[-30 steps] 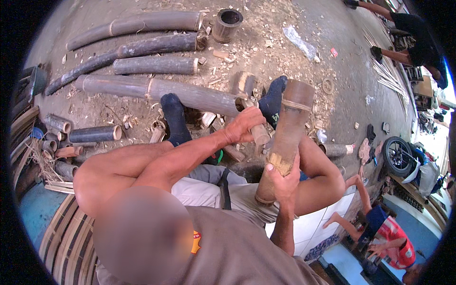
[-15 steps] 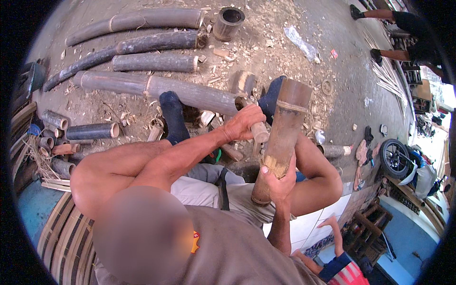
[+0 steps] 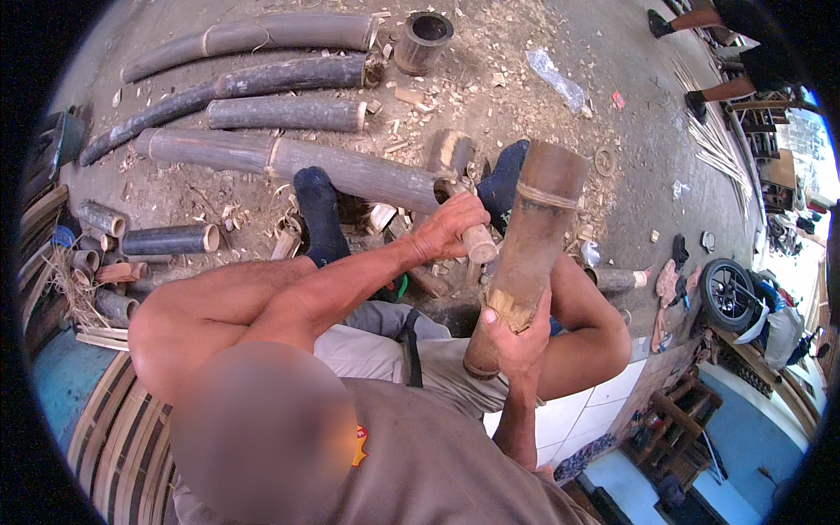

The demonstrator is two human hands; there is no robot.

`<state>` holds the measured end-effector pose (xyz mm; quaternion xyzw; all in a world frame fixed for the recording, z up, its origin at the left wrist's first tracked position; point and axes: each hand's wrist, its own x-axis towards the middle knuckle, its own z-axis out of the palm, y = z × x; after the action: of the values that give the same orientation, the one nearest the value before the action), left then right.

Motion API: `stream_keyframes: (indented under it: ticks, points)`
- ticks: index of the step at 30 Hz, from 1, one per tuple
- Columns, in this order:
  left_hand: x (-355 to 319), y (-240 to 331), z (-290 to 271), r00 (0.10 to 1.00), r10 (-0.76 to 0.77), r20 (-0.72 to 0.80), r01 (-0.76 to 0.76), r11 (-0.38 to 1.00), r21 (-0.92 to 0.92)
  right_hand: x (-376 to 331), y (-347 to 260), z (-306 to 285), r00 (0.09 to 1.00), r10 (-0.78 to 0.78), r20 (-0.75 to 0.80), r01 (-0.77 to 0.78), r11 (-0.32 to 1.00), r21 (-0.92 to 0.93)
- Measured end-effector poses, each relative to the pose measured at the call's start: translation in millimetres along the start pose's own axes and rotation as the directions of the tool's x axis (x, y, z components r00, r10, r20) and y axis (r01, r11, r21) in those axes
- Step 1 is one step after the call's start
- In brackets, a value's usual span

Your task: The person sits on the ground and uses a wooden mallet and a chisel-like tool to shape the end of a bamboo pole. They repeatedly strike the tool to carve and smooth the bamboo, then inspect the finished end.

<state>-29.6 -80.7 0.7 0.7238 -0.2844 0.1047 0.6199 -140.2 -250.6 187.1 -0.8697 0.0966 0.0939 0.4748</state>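
Observation:
My left hand (image 3: pixel 457 226) is wrapped round the thick wooden handle of a mallet (image 3: pixel 450 154). The mallet's round wooden head, worn pale in the middle, lies beyond my fist near my right foot. With my right hand (image 3: pixel 521 339) I grip a wide brown bamboo section (image 3: pixel 535 229) from its near side, thumb across the front. The bamboo leans up and away over my lap, its lower end by my shorts. A ringed joint shows near its top, and a rough, chipped pale band sits just above my thumb. Mallet and bamboo are apart.
Several bamboo poles (image 3: pixel 350 175) lie on the chip-strewn floor ahead, with a short upright bamboo tube (image 3: pixel 423 44) beyond. Cut pieces (image 3: pixel 171 241) lie to the left. At right are sandals (image 3: pixel 668 284), a wheel (image 3: pixel 728 293) and another person's legs (image 3: pixel 722 92).
The bamboo section's top has swung slightly right. My left hand and the mallet hardly moved. A person's arm at the lower right has left view; the legs at upper right have shifted.

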Motion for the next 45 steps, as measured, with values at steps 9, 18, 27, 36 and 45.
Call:
stream_keyframes:
  ticks: [9, 18, 27, 36, 45]
  points:
    - [-0.6, -2.2, -1.8, 0.999, -0.032, 0.033, 0.031, 0.999, 0.032, -0.7, 7.1, 1.7, 0.997, -0.082, 0.01, 0.083, 0.997, -0.01]
    - [-2.9, -13.4, 5.2, 0.997, 0.01, -0.076, -0.006, 0.999, 0.054, 12.2, 3.4, 24.4, 0.998, -0.065, -0.025, 0.058, 0.972, -0.228]
    - [12.5, -7.0, -1.1, 0.983, -0.05, -0.179, 0.057, 0.998, 0.031, 32.7, -9.3, 10.2, 0.99, -0.14, 0.024, 0.141, 0.956, -0.259]
    - [22.9, -2.9, 4.0, 0.896, -0.395, -0.203, 0.301, 0.876, -0.378, 58.7, -28.4, -1.8, 0.99, -0.071, 0.125, 0.114, 0.919, -0.378]
    - [29.1, -14.7, -1.6, 0.872, -0.476, -0.11, 0.387, 0.81, -0.441, 84.6, -37.9, -10.7, 0.957, -0.277, 0.083, 0.287, 0.871, -0.4]
